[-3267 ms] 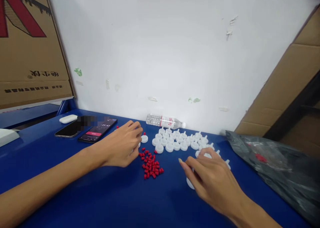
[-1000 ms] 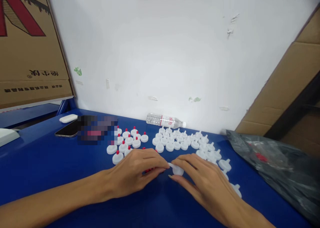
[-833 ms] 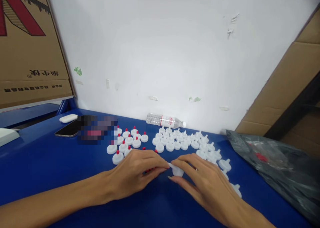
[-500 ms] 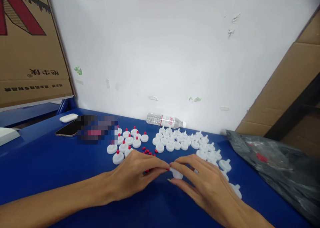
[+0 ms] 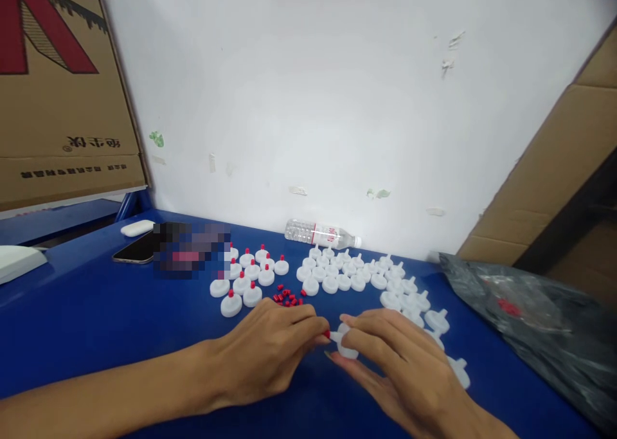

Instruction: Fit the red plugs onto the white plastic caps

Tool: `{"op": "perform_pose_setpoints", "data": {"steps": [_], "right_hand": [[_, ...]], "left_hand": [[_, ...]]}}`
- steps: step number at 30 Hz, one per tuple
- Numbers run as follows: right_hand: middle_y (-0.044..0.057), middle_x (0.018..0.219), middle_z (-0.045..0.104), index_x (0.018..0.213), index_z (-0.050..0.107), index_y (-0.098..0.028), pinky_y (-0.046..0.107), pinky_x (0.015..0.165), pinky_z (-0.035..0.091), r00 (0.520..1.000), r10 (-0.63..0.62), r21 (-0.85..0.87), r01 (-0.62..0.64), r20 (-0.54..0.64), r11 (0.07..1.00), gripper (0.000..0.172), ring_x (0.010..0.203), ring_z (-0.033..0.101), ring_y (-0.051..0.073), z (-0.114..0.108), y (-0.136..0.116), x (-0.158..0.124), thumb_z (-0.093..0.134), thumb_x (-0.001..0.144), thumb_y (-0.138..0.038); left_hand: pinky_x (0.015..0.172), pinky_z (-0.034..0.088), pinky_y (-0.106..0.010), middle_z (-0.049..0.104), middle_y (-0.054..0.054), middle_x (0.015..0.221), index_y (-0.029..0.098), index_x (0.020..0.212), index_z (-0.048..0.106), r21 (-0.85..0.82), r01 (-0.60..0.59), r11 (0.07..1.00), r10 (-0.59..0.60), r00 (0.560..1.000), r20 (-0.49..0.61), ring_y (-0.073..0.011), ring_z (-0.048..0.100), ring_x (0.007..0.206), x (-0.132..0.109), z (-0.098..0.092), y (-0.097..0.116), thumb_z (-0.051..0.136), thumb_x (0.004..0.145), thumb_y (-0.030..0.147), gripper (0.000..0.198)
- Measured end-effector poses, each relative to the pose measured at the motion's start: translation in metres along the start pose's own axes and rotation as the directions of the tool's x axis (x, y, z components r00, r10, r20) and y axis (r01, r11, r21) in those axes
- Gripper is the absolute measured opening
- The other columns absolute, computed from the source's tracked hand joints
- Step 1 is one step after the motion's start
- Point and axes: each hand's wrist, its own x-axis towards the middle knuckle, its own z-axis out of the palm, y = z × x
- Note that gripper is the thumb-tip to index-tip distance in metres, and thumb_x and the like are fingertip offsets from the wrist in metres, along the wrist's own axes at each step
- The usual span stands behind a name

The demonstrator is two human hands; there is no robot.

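Note:
My right hand (image 5: 405,355) grips a white nozzle cap (image 5: 348,348) between thumb and fingers, its thin spout pointing left. At the end of that spout, a small red tip cap (image 5: 326,334) is pinched in my left hand (image 5: 270,349); whether it is fully seated I cannot tell. Just beyond my left hand lies a small heap of loose red tip caps (image 5: 288,294). White nozzle caps with red tips (image 5: 231,305) stand upright to the left. On the right, many white nozzle caps with bare spouts (image 5: 330,285) form a curved group, partly behind my right hand.
A clear plastic bottle (image 5: 322,233) lies along the wall. A phone (image 5: 132,249) and a white oval object (image 5: 137,227) are at the left, beside a pixelated patch. Dark plastic (image 5: 482,297) with a clear bag of red pieces covers the right edge. Cardboard boxes (image 5: 72,105) flank the blue table.
The red tip cap now shows against the spout, and the white nozzle cap is more visible, turned with its spout to the left. My left hand is more curled. The view has shifted slightly.

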Motion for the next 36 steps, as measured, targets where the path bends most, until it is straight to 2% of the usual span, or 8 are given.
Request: {"op": "perform_pose_setpoints", "data": {"steps": [6,14,18,22,26,29,32,36], "right_hand": [[0.008,0.094,0.075,0.1,0.065,-0.019,0.032,0.07,0.061,0.999,-0.035,-0.007,0.035,-0.016,0.999,0.012,0.078,0.071,0.02,-0.001,-0.003,0.002,0.07,0.09,-0.017],[0.01,0.098,0.077,0.103,0.066,-0.02,0.033,0.08,0.06,0.996,-0.085,-0.058,0.083,-0.041,0.995,0.017,0.086,0.073,0.02,-0.003,-0.005,0.0,0.066,0.089,-0.01],[0.007,0.099,0.077,0.109,0.064,-0.018,0.033,0.081,0.058,0.997,-0.045,-0.072,0.041,-0.058,0.997,0.02,0.085,0.072,0.019,-0.002,-0.002,0.005,0.07,0.09,-0.018],[0.008,0.108,0.075,0.118,0.061,-0.018,0.043,0.098,0.05,1.0,0.007,-0.106,-0.008,-0.013,0.994,0.03,0.098,0.071,0.022,-0.004,-0.002,0.009,0.068,0.094,-0.033],[0.012,0.122,0.07,0.123,0.058,-0.016,0.045,0.101,0.044,0.998,0.06,-0.129,-0.058,0.014,0.99,0.029,0.109,0.066,0.024,-0.008,0.002,0.01,0.06,0.097,-0.027],[0.011,0.12,0.069,0.125,0.056,-0.016,0.044,0.102,0.042,0.997,0.071,-0.113,-0.067,0.032,0.991,0.028,0.108,0.064,0.022,-0.01,0.008,0.01,0.057,0.098,-0.021],[0.011,0.12,0.068,0.128,0.054,-0.015,0.044,0.105,0.039,0.997,0.066,-0.087,-0.061,0.046,0.994,0.03,0.109,0.063,0.021,-0.01,0.011,0.008,0.056,0.098,-0.019],[0.011,0.119,0.067,0.129,0.054,-0.014,0.044,0.107,0.037,0.997,0.061,-0.081,-0.057,0.051,0.995,0.031,0.11,0.061,0.021,-0.01,0.011,0.007,0.055,0.098,-0.017]], "left_hand": [[0.047,0.039,-0.029,0.071,-0.005,0.082,0.015,0.101,0.061,-0.052,0.028,0.998,-0.029,0.999,-0.027,-0.0174,0.065,0.059,0.0,0.0,0.005,0.04,0.099,0.012,0.021],[0.051,0.043,-0.027,0.07,-0.005,0.076,0.016,0.094,0.065,-0.153,0.047,0.987,-0.054,0.998,-0.041,-0.0158,0.064,0.06,0.0,0.0,0.006,0.044,0.099,0.014,0.021],[0.05,0.039,-0.025,0.069,-0.004,0.083,0.017,0.112,0.064,-0.16,0.065,0.985,-0.077,0.995,-0.066,-0.0135,0.063,0.064,0.004,-0.002,0.006,0.047,0.1,0.014,0.021],[0.061,0.045,-0.022,0.067,-0.001,0.084,0.019,0.11,0.063,-0.292,0.142,0.946,-0.173,0.981,-0.083,-0.0107,0.061,0.069,0.01,-0.009,-0.001,0.047,0.102,0.014,0.018],[0.063,0.04,-0.028,0.063,-0.003,0.084,0.017,0.099,0.06,-0.122,0.161,0.979,-0.178,0.974,-0.138,-0.0151,0.054,0.073,0.014,-0.022,-0.021,0.046,0.1,0.015,0.014],[0.063,0.037,-0.032,0.06,-0.004,0.081,0.018,0.09,0.054,0.033,0.088,0.996,-0.089,0.995,0.04,-0.0184,0.047,0.075,0.014,-0.036,-0.037,0.04,0.099,0.015,0.017],[0.061,0.036,-0.031,0.058,-0.003,0.082,0.018,0.093,0.055,0.105,0.047,0.993,-0.072,0.965,0.25,-0.0194,0.047,0.079,0.014,-0.045,-0.048,0.039,0.099,0.013,0.018],[0.062,0.037,-0.032,0.058,-0.004,0.082,0.018,0.094,0.057,0.173,0.052,0.984,-0.1,0.955,0.281,-0.0204,0.047,0.08,0.013,-0.052,-0.052,0.041,0.097,0.013,0.017]]}}
